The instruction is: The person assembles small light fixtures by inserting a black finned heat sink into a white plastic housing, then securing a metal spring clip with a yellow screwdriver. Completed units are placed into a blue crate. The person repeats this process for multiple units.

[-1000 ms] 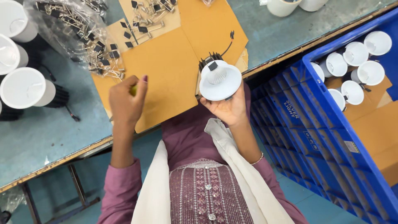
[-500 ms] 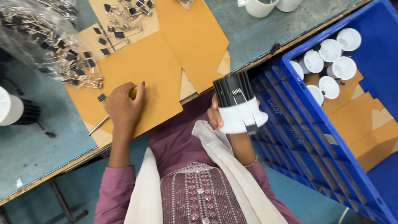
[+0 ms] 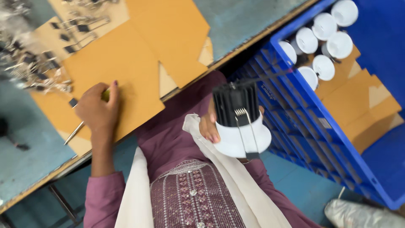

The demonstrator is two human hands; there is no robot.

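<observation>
Lamp (image 3: 240, 122): judged light but rigid, its wire spring clip liable to snag; best held by the finned black body, not the clip. Black ribbed heat sink above a white round rim. It is held left of the crate (image 3: 320, 126), right hand (image 3: 211, 124) fingers wrapped round it. Left hand (image 3: 98, 110) on the tabletop (image 3: 126, 63), fingers closed on a screwdriver (image 3: 76, 131).

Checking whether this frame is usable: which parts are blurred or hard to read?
Head view: spring clips at top left smear with motion blur; the downlight fixture in the right hand is fairly sharp; the left hand on cardboard is slightly soft, lighting even.
</observation>
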